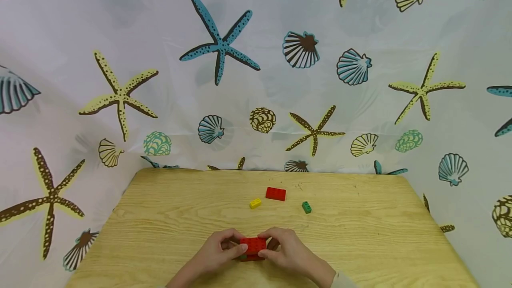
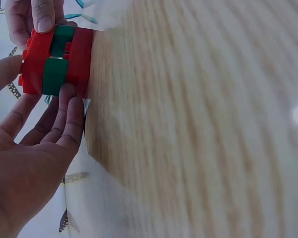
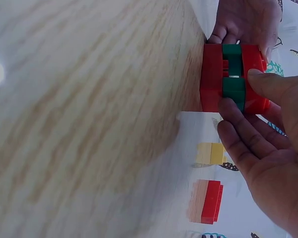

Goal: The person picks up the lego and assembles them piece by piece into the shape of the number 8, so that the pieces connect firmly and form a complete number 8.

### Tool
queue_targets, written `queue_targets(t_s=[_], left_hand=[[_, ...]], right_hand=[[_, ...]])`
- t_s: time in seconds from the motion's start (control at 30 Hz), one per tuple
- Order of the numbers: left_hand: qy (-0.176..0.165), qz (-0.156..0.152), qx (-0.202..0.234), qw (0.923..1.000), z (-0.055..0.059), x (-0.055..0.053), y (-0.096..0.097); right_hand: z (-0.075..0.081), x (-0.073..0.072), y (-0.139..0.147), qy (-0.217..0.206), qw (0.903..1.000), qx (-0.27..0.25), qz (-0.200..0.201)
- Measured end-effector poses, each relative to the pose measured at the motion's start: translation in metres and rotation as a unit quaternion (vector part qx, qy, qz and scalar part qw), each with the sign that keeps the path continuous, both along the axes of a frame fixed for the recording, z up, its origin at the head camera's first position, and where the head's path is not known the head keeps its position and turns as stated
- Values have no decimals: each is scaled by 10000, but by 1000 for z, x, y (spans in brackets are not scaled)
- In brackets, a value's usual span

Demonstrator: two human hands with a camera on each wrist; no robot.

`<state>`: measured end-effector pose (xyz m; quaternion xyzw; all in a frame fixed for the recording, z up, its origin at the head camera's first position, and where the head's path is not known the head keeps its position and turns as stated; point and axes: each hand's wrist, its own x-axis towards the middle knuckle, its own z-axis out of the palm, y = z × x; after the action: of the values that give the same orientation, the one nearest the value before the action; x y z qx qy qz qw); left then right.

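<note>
A stack of toy building bricks stands on the table between both hands. Its top is a red brick (image 1: 254, 245) with studs upward, its base another red brick (image 2: 81, 55). Between them sit two green bricks (image 3: 233, 92), one at each end, with a gap in the middle. The left hand (image 1: 218, 252) grips the stack's left end, thumb at the top brick's near side and fingers along the end. The right hand (image 1: 287, 250) holds the right end in the same way, its thumb pressed on the upper red brick.
Beyond the hands on the wooden table (image 1: 180, 217) lie a yellow brick (image 1: 255, 203), a red brick (image 1: 276, 194) and a small green brick (image 1: 306, 207). A white curtain (image 1: 172, 92) printed with starfish and shells hangs behind and along both sides.
</note>
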<state>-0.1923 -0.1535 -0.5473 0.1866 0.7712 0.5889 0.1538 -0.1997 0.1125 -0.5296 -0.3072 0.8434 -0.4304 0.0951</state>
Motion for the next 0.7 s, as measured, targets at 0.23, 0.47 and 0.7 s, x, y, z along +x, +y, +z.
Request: queue_targets(t_s=[0.23, 0.47, 0.7], left_hand=[[-57, -11, 37, 10000, -1, -1, 1], [-378, -77, 352, 9986, -3, 6, -3], [-294, -126, 483, 9983, -7, 7, -5]], right_hand=[[3, 0, 2, -17, 10000, 57, 78], [8, -1, 0, -172, 9997, 176, 9], [9, -2, 0, -168, 9995, 275, 39]])
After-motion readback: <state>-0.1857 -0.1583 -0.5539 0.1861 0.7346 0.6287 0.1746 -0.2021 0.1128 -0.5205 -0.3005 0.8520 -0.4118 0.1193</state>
